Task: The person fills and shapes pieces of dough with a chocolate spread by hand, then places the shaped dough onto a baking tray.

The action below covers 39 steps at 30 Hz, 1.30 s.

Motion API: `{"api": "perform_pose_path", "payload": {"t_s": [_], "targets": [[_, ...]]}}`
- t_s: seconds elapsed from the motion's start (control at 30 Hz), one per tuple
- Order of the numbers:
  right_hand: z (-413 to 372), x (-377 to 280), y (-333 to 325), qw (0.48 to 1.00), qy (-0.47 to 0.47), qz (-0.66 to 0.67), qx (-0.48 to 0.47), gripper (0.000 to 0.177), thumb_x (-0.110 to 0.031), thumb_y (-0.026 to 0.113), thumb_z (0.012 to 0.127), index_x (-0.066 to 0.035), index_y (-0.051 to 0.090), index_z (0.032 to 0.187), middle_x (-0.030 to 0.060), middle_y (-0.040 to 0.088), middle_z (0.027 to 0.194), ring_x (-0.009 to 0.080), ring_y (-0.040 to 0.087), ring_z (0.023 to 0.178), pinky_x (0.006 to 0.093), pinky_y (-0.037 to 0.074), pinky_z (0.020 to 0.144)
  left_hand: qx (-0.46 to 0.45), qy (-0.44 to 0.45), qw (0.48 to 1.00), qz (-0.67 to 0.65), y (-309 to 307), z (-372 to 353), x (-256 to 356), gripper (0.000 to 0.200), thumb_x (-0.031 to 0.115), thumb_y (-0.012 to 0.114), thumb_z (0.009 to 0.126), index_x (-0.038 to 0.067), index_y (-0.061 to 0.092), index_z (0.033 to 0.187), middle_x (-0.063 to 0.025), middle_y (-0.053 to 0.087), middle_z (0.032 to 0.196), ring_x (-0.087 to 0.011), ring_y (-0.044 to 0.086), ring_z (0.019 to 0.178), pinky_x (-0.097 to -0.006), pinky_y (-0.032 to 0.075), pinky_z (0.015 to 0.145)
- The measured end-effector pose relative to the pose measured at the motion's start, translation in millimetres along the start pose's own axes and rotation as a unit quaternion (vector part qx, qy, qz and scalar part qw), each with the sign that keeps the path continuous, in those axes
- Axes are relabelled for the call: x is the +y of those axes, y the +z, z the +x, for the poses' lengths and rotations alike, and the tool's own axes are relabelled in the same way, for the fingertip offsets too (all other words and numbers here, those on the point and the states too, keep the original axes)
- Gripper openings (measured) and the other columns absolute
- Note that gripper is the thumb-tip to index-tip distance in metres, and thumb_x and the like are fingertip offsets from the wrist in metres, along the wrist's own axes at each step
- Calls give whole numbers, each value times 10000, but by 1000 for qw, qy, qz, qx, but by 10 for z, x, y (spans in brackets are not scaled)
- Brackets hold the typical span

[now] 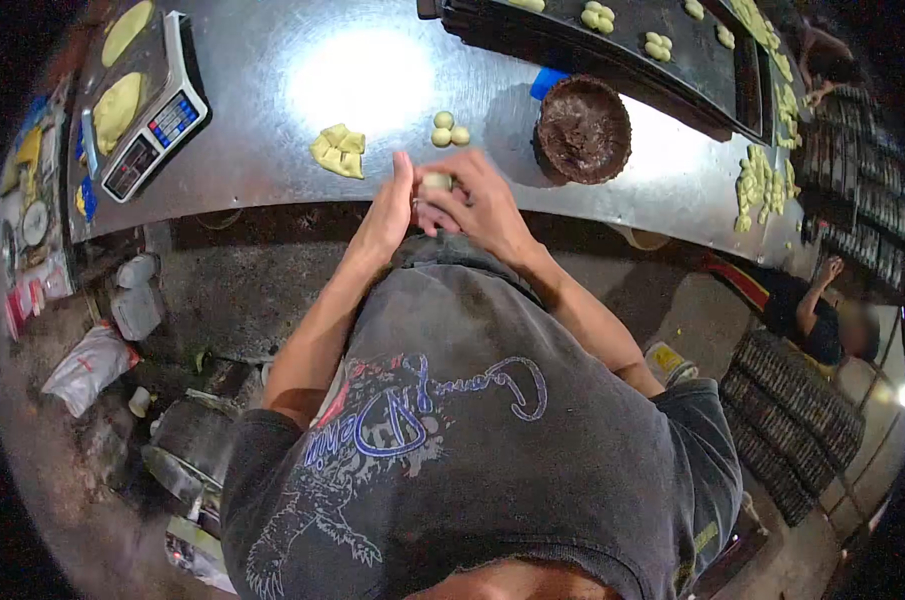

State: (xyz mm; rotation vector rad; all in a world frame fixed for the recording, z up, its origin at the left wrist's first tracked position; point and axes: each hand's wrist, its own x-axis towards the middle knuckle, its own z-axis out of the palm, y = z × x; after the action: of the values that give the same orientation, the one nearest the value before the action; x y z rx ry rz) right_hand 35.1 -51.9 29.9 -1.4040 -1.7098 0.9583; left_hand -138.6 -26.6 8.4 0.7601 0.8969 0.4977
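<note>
My left hand point(390, 211) is at the front edge of the metal table point(253, 150), its palm turned toward my right hand point(481, 203). Between the two hands sits a small pale dough ball point(437, 181), with the fingers of my right hand curled round it. Three round dough balls point(443, 136) lie together just beyond my hands. To their left is a group of flat, cut dough pieces point(339, 151).
A digital scale point(158, 135) stands at the left beside large dough slabs point(119, 110). Right of my hands is a dark brown bowl point(584, 130). Black trays point(623, 60) hold dough clusters at the back right, near twisted dough point(763, 190). Another person point(821, 318) is at the far right.
</note>
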Motion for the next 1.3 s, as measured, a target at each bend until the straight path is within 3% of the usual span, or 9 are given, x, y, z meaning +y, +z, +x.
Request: {"api": "perform_pose_path", "payload": {"t_s": [0.07, 0.27, 0.47, 0.63, 0.8, 0.87, 1.0, 1.23, 1.3], "targets": [[-59, 153, -27, 991, 71, 70, -87, 252, -155, 680, 935, -43, 662, 1160, 134, 584, 1061, 250, 592, 871, 350, 518, 802, 63, -25, 995, 77, -9, -7, -145, 798, 629, 224, 1048, -39, 485, 1398, -122, 730, 996, -181, 712, 711, -269, 524, 580], [491, 984, -19, 983, 147, -75, 84, 307, -166, 689, 924, -37, 663, 1201, 172, 625, 1118, 274, 621, 1014, 364, 508, 889, 67, 28, 941, 331, -434, 565, -317, 586, 358, 514, 1037, 23, 392, 1502, -220, 642, 1223, -337, 680, 1028, -416, 504, 918], [566, 1655, 215, 985, 121, -119, -32, 505, -182, 748, 822, -4, 620, 1278, 251, 572, 1202, 408, 588, 1100, 463, 493, 932, 58, 364, 776, 513, -693, 1462, -506, 583, 72, 676, 878, 64, 491, 1432, -214, 566, 1331, -382, 570, 1182, -452, 466, 1010], [430, 1605, 435, 986, 137, -81, 55, 536, -82, 761, 758, -33, 638, 1277, 236, 579, 1180, 405, 587, 1097, 445, 491, 945, 46, 264, 801, 536, -667, 1580, -583, 438, 32, 672, 822, 53, 615, 1256, -160, 625, 1124, -391, 626, 1027, -468, 519, 900], [603, 1529, 152, 985, 92, -100, -102, 486, -72, 764, 734, -26, 680, 1211, 214, 614, 1115, 402, 628, 1027, 459, 520, 889, 77, 237, 735, 630, -637, 1578, -726, 541, 92, 684, 847, 98, 552, 1371, -172, 677, 1053, -394, 678, 924, -451, 554, 814], [714, 1668, -50, 964, 69, -115, -231, 635, -197, 749, 821, -53, 540, 1404, 223, 575, 1238, 404, 605, 1082, 467, 488, 954, 41, 180, 775, 604, -546, 1383, -543, 634, 130, 705, 864, 110, 468, 1452, -194, 669, 1156, -393, 683, 978, -441, 556, 842], [671, 1605, 224, 950, 160, -215, -161, 984, -548, 779, 744, -90, 373, 1515, 287, 499, 1326, 499, 584, 1140, 527, 535, 904, 67, 117, 863, 488, -506, 864, -342, 740, 242, 696, 938, 68, 316, 1549, -229, 601, 1355, -375, 685, 1095, -439, 554, 893], [301, 1442, 738, 955, 29, -293, -41, 412, -181, 720, 885, -97, 564, 1257, 170, 521, 1132, 345, 564, 1081, 457, 500, 835, 200, 95, 914, 341, -828, 293, -805, 448, 301, 567, 1030, -31, 585, 1330, -176, 687, 1193, -241, 675, 1039, -350, 519, 895], [271, 1501, 533, 953, 168, 119, -223, 370, -206, 726, 917, -98, 579, 1239, 89, 548, 1032, 189, 600, 882, 367, 507, 704, 225, 77, 916, 322, -745, 170, -843, 437, 308, 558, 1039, -30, 600, 1312, -146, 694, 1147, -206, 659, 1010, -331, 509, 890]]}}
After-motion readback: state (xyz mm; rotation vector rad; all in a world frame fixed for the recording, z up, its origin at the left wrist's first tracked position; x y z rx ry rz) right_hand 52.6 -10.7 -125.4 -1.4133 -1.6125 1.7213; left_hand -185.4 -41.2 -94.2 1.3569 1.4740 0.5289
